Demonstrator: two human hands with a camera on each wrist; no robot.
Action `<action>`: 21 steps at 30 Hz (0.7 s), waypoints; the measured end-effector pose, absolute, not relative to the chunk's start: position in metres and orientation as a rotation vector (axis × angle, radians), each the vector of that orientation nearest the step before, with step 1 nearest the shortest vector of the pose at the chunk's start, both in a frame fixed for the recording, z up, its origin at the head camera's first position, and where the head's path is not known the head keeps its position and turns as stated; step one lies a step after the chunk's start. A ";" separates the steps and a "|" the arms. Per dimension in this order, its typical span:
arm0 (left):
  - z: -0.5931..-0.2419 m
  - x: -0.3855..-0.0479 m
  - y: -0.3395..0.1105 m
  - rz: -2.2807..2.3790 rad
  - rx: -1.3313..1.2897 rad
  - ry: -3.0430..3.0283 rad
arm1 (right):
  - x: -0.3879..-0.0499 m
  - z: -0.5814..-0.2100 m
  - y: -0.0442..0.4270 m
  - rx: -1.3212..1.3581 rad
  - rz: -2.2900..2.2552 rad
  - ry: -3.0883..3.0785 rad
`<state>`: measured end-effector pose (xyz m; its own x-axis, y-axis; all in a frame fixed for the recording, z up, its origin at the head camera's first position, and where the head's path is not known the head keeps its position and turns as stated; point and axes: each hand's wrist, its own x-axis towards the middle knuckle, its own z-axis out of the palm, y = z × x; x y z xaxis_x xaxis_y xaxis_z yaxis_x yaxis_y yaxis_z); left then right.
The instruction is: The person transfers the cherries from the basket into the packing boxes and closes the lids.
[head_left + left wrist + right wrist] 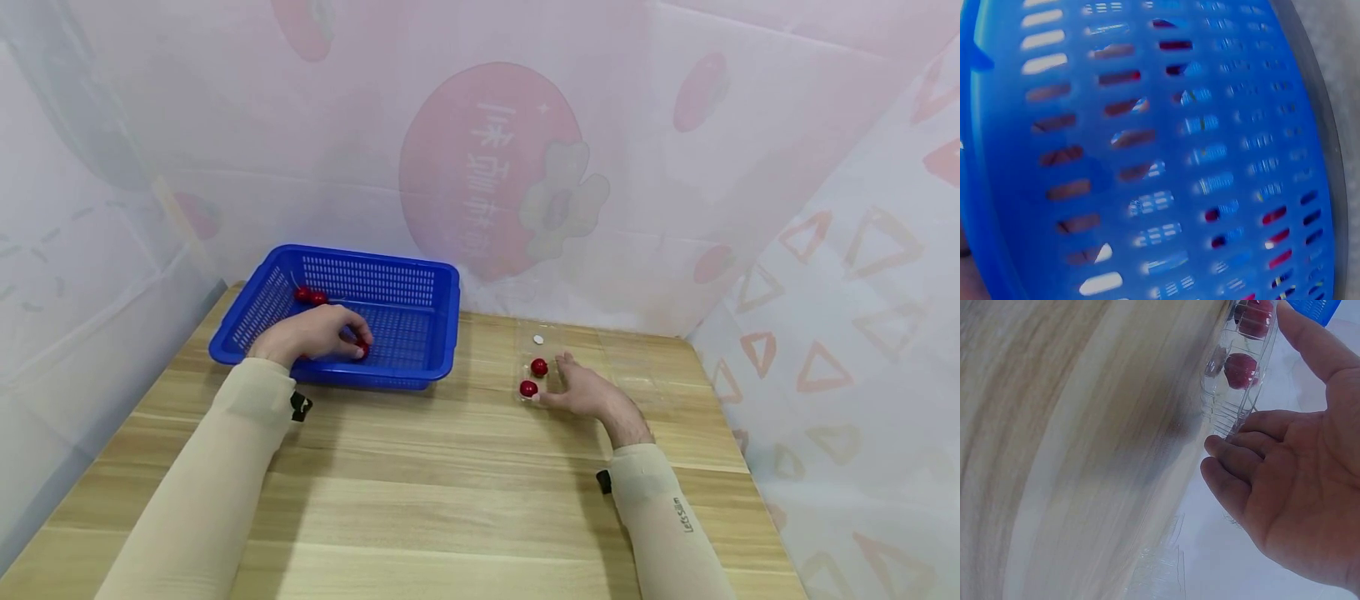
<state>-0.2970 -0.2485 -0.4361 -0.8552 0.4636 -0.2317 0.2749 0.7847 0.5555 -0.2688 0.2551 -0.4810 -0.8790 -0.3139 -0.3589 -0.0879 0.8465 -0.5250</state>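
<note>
My left hand [318, 332] is inside the blue plastic basket [448, 321], pinching a red cherry [364, 348] between thumb and fingertips. Two more cherries [311, 296] lie at the basket's back left, a thin stem rising by them. On the right, a clear plastic box [1216, 412] holds one cherry [539, 367] behind another [528, 388]. My right hand [588, 393] rests against the box's right side, its thumb near the front corner and its fingers extended. In the left wrist view the slotted basket wall [1166, 150] hides most of the hand.
A white round spot [538, 339] shows at the back of the clear box. The box's transparent lid [630, 367] seems to lie folded out to the right. Wooden tabletop [420, 500] stretches in front, and printed cloth [337, 150] hangs behind the table.
</note>
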 end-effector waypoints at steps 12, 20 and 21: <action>-0.436 -0.293 -0.220 0.820 0.632 2.733 | -0.264 -0.477 0.251 -0.287 -0.683 2.599; -0.439 -0.293 -0.203 0.889 0.608 2.774 | -0.268 -0.480 0.250 -0.290 -0.661 2.606; -0.439 -0.293 -0.201 0.899 0.607 2.773 | -0.268 -0.481 0.251 -0.293 -0.659 2.606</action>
